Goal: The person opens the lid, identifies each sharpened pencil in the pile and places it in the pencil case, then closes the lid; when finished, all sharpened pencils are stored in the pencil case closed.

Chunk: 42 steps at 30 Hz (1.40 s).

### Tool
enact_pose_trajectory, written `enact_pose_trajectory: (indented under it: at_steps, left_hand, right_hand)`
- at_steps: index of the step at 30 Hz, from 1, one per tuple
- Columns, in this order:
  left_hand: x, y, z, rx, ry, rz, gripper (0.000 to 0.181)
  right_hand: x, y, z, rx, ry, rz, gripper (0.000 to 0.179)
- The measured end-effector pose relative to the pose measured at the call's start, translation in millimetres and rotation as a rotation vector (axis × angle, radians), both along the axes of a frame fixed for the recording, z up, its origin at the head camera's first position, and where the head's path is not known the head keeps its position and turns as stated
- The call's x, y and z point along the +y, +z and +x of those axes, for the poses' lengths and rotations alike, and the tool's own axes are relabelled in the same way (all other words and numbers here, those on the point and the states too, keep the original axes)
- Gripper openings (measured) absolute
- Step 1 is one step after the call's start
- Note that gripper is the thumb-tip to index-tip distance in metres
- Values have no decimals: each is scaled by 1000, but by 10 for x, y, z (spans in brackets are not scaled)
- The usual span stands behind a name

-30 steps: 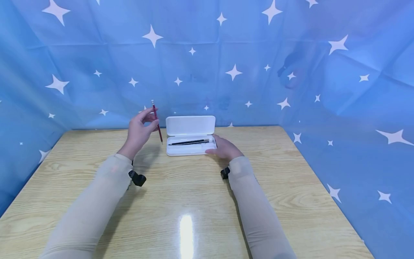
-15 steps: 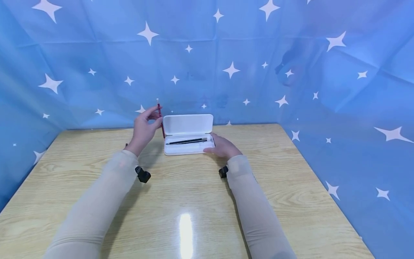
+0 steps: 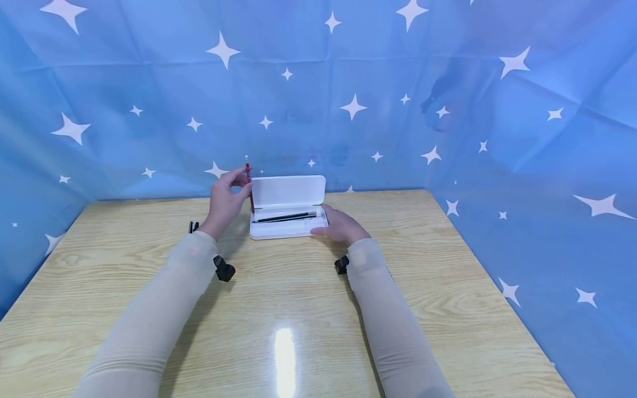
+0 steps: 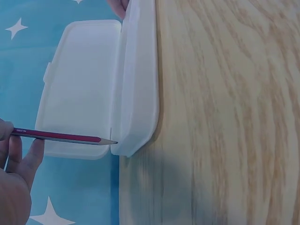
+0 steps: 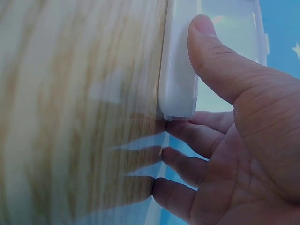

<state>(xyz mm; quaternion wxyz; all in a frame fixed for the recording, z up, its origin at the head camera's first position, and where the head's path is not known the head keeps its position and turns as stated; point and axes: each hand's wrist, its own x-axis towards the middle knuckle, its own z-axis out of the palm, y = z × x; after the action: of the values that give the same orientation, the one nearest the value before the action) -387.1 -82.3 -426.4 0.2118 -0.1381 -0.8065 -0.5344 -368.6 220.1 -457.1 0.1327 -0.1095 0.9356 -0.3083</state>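
Note:
My left hand (image 3: 226, 202) pinches a red pencil (image 3: 250, 190) between thumb and fingers, eraser end up and sharpened point down. In the left wrist view, the pencil tip (image 4: 112, 142) overlaps the left end of the white pencil case (image 4: 140, 89), near the hinge. The case lies with its lid (image 3: 288, 191) raised at the back. Dark pencils (image 3: 285, 218) lie lengthwise inside it. My right hand (image 3: 343, 225) holds the case's right end. Its thumb (image 5: 213, 51) lies over the front rim, and the other fingertips reach down to the table beside that end.
The case stands near the back edge of the wood-grain table (image 3: 298, 293). Behind it hangs a blue curtain (image 3: 298, 138) with white stars, close to the raised lid. Black wrist cameras sit on both forearms, and a bright reflection shows at the table's front.
My left hand has brought the red pencil rightward to the case's left end and turned it more upright. The right hand stays at the case's right end. The head view has shifted slightly.

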Motion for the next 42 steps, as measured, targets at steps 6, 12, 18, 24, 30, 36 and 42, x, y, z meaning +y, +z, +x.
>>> enact_pose_trajectory:
  at_steps: [6,12,18,24,30,36,42]
  left_hand:
    - [10,-58,-12,-23,-12,-47,41]
    - [49,-52,-1,-53,-37,-85,37]
    - [142,-40,-7,-59,-63,-130,37]
    - [281,-30,-55,-58,-93,-245,34]
    - [417,11,-124,-137,-103,-390,33]
    - [583,20,-148,-185,-130,-487,25]
    - [718,12,-156,-177,-119,-621,20]
  right_hand:
    - [-17,-8,13,-1,-6,17,84]
    - [-33,1,25,7,-4,25,84]
    - [-38,-11,29,8,-1,19,82]
    - [-36,-9,33,6,-2,12,83]
    - [-25,7,12,16,6,31,84]
    - [-2,12,-10,18,28,17,82]
    - [12,-7,-36,26,40,22,82]
